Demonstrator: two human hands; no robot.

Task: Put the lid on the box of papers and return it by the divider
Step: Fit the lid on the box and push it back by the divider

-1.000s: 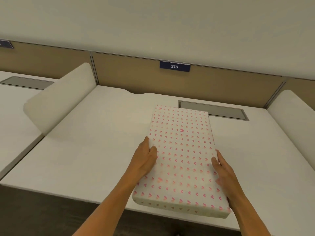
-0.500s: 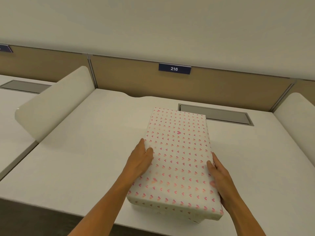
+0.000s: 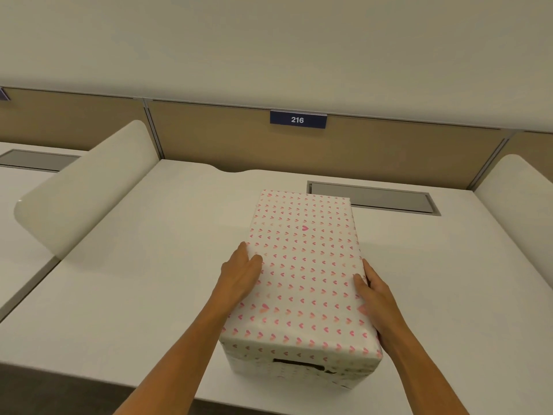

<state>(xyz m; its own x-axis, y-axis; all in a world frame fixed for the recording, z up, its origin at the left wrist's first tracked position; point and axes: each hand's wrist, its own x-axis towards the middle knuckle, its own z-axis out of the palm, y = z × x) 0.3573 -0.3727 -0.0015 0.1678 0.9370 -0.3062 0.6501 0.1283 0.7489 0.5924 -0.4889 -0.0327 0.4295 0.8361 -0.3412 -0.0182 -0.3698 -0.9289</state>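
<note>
A white lid with small pink hearts (image 3: 302, 265) lies on top of the matching box (image 3: 293, 371), whose front wall with a dark handle slot shows below the lid's edge. The box stands near the front of the white desk (image 3: 149, 280). My left hand (image 3: 239, 277) presses against the lid's left side, thumb on top. My right hand (image 3: 374, 298) grips the lid's right side. The papers inside are hidden. A cream divider (image 3: 86, 193) stands at the desk's left edge, well apart from the box.
A second cream divider (image 3: 520, 211) stands at the right edge. A grey cable hatch (image 3: 377, 199) sits in the desk behind the box. A tan back panel carries a blue "216" sign (image 3: 297, 119). The desk's front edge runs just below the box.
The lid has come down over the box with both hands on its sides; the box's front wall and handle slot now show under it.
</note>
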